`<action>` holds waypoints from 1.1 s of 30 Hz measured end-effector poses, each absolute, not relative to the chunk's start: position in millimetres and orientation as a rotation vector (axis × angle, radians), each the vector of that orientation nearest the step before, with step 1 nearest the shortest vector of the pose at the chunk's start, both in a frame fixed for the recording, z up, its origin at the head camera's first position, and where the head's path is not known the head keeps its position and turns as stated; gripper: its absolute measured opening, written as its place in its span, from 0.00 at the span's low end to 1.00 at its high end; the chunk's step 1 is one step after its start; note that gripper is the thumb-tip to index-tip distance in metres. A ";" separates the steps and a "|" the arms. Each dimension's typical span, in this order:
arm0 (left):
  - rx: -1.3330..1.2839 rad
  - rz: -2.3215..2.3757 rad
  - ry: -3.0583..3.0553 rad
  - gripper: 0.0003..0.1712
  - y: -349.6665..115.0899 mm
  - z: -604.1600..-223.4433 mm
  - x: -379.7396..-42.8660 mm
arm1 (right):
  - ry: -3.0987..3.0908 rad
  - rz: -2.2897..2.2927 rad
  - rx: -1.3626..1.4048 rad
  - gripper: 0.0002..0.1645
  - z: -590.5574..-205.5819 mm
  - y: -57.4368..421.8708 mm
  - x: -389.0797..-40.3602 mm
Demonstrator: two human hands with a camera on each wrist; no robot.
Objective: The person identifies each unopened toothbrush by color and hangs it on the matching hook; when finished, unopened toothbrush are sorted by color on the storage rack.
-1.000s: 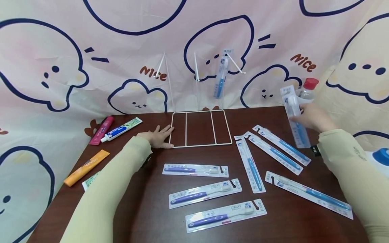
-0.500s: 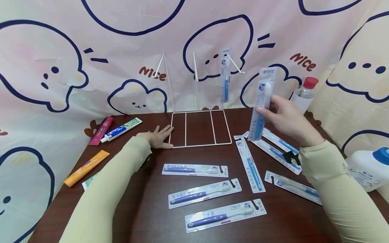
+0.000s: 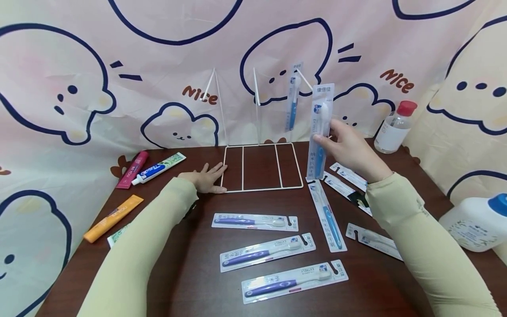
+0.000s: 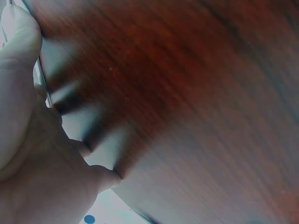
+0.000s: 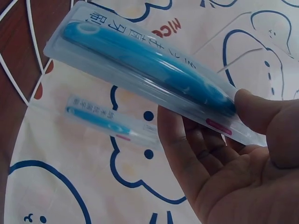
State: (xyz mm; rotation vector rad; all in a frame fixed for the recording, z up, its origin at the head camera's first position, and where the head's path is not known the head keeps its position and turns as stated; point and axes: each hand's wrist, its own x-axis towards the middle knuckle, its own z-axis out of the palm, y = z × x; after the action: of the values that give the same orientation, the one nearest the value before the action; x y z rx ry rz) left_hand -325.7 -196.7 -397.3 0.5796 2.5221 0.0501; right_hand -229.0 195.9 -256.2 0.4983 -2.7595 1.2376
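My right hand (image 3: 350, 145) pinches a packaged blue toothbrush (image 3: 320, 132) between thumb and fingers, holding it upright just in front of the rack's right hook. On that hook hangs another packaged blue toothbrush (image 3: 293, 103), and it also shows behind the held one in the right wrist view. The white wire rack (image 3: 261, 190) has three hooks; the left and middle hooks carry nothing. My left hand (image 3: 203, 178) lies with fingers spread at the left side of the rack's base. In the left wrist view the left hand (image 4: 42, 149) touches the table.
Purple toothbrush packs (image 3: 267, 254) lie at the front, with several blue ones (image 3: 326, 215) to their right. Toothpaste tubes (image 3: 158, 168) lie on the left. A red-capped bottle (image 3: 393, 130) and a white bottle (image 3: 471, 224) stand right. A patterned cloth (image 3: 178, 119) hangs behind.
My right hand has carried the blue toothbrush pack leftward from beside the red-capped bottle to the rack's right hook, turning it upright. The hanging pack sways slightly. My left hand has stayed put.
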 end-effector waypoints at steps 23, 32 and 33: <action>0.591 0.034 2.525 0.52 -196.2 -396.3 -322.7 | -2.834 1.392 0.440 0.35 -262.3 168.9 -349.0; 0.577 0.051 2.525 0.53 -197.5 -396.5 -322.5 | -2.858 1.402 0.339 0.34 -261.0 164.4 -371.5; 0.579 0.053 2.527 0.53 -198.1 -397.0 -323.3 | -2.863 1.391 0.345 0.33 -261.2 164.7 -371.8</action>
State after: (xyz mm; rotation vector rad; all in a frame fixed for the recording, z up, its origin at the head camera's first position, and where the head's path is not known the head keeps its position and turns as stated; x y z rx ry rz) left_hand -323.3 -198.1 -397.0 0.5785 2.5270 0.0535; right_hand -371.8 164.7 -261.2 0.3449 -2.8625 1.3913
